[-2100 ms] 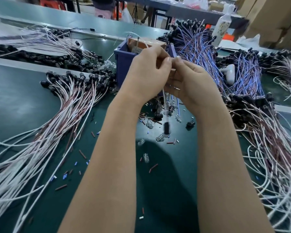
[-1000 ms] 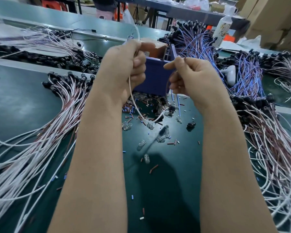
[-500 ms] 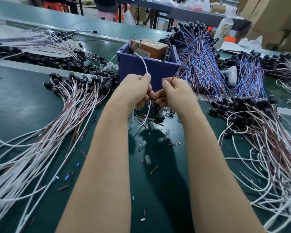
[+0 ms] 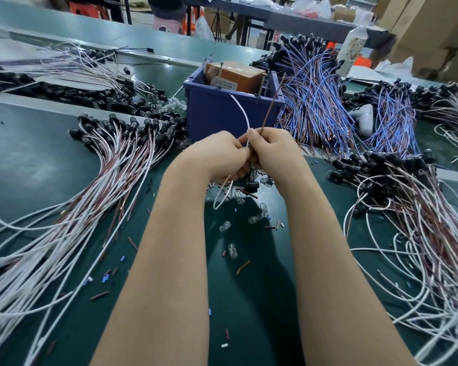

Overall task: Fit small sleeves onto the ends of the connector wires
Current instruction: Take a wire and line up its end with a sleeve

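My left hand (image 4: 217, 154) and my right hand (image 4: 273, 149) meet knuckle to knuckle above the green table, just in front of the blue bin. Between them rise a white wire (image 4: 242, 114) and a brown wire (image 4: 271, 101), both standing up past my fingertips. My left hand pinches the white wire, whose lower part loops out below my palm (image 4: 221, 194). My right hand grips the brown wire. A black connector (image 4: 251, 186) hangs under my hands. Small brown and blue sleeves (image 4: 242, 266) lie scattered on the table. Any sleeve in my fingers is hidden.
A blue bin (image 4: 222, 112) holding a brown box stands behind my hands. White-and-brown wire bundles (image 4: 77, 207) spread at left and at right (image 4: 421, 233); blue-and-brown bundles (image 4: 315, 101) lie at the back right. Clear small bulbs (image 4: 232, 250) dot the table middle.
My hands came together from apart, dropped lower in front of the bin, and now hold the white and brown wire ends upright side by side.
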`<state>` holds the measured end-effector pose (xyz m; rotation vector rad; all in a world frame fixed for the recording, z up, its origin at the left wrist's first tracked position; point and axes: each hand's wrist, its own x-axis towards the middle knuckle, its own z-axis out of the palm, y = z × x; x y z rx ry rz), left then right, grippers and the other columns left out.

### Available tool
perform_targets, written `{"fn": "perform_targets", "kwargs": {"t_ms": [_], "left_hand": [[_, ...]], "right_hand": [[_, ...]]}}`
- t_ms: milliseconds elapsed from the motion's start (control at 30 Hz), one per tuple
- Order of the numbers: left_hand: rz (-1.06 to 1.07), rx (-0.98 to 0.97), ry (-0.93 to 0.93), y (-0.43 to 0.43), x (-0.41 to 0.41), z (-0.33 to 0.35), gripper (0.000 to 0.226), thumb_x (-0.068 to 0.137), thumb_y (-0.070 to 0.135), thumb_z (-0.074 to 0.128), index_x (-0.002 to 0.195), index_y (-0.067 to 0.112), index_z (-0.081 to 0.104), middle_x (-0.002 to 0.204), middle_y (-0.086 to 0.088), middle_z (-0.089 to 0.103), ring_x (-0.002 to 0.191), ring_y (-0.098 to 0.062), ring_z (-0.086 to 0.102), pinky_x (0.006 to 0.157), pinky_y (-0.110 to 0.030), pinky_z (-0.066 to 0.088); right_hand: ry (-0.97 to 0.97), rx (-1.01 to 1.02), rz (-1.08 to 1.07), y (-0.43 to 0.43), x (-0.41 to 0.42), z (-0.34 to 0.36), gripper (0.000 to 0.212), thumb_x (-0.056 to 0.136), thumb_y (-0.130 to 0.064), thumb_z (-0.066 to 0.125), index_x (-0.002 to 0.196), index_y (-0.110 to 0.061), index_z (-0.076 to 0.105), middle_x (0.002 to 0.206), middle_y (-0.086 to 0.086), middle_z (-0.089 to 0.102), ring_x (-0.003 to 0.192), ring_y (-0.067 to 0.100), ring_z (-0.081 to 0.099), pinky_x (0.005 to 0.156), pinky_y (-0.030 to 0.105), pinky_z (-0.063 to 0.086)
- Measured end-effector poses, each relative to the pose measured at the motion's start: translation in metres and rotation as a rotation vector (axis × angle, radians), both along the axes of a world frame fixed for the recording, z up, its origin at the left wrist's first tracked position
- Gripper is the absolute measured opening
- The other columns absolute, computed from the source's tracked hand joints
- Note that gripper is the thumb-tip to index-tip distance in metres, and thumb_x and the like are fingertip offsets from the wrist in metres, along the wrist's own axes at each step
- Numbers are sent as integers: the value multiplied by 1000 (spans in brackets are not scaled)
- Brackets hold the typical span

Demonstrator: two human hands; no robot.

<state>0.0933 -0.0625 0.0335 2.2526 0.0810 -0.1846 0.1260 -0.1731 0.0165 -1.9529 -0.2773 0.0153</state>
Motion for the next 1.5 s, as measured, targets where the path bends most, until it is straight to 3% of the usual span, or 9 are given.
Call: {"fn": "perform_targets", "kwargs": {"t_ms": [167, 600, 733, 933, 1000, 1100, 1200, 1333, 1500], "left_hand": [[250, -11, -184, 7, 3, 2, 36, 99, 29, 41, 98, 3, 66, 99, -15, 69, 96, -29, 64, 92, -41, 50], [405, -330, -352, 3, 11, -6, 29, 96, 18, 48, 70, 21, 59, 71, -1, 62, 84, -27, 66, 88, -43, 53], [403, -263, -381, 4, 12, -7, 24, 99, 18, 41, 80, 18, 56, 71, 3, 65, 75, -17, 65, 77, -31, 50], [457, -171, -382, 4, 15, -5, 27, 99, 14, 34, 111, 9, 57, 104, -11, 61, 93, -27, 56, 75, -30, 41], [472, -151, -383, 4, 16, -6, 24, 98, 14, 34, 112, 11, 54, 97, -6, 56, 86, -22, 51, 72, -27, 36], [482, -169, -393, 4, 16, -9, 9, 98, 13, 37, 104, 15, 43, 96, -5, 59, 88, -22, 53, 72, -27, 35], [465, -202, -430, 4, 15, -12, 5, 98, 12, 39, 100, 17, 42, 94, -8, 66, 84, -17, 59, 76, -29, 43], [464, -189, -491, 7, 15, -13, 9, 96, 11, 44, 97, 20, 48, 75, 7, 63, 73, -4, 56, 65, -13, 40], [482, -169, -528, 8, 15, -13, 10, 94, 11, 47, 93, 19, 52, 88, -1, 67, 72, -7, 56, 55, -1, 35]], "right_hand": [[-13, -26, 15, 1, 0, 0, 33, 100, -17, 45, 71, -18, 61, 67, 5, 58, 56, 13, 49, 59, 28, 44], [20, -140, 52, 9, -2, 3, 38, 101, -22, 41, 89, 4, 65, 64, 6, 58, 59, 18, 51, 66, 40, 48], [7, -118, -28, 10, -1, -1, 37, 103, -23, 36, 99, 1, 64, 62, 3, 55, 56, 15, 47, 65, 33, 40], [-7, -38, -200, 12, 6, -4, 40, 101, -21, 31, 92, 6, 60, 77, 18, 54, 73, 28, 48, 68, 38, 38], [20, 9, -202, 12, 7, -4, 26, 97, -14, 33, 87, -4, 55, 79, 18, 53, 71, 25, 46, 67, 36, 37], [11, -17, -186, 12, 6, -6, 33, 97, -11, 31, 128, -7, 43, 97, 19, 57, 82, 27, 54, 72, 39, 42], [-33, -13, -207, 9, 6, -8, 17, 98, -14, 33, 115, -12, 38, 107, 25, 60, 87, 29, 55, 78, 43, 45], [-97, 3, -220, 4, 7, -10, 16, 100, -18, 34, 101, -15, 49, 82, 11, 62, 71, 20, 55, 68, 34, 44], [-35, 70, -216, -1, 12, -10, 35, 96, -10, 32, 123, -5, 55, 61, 1, 58, 56, 10, 47, 61, 29, 38]]}}
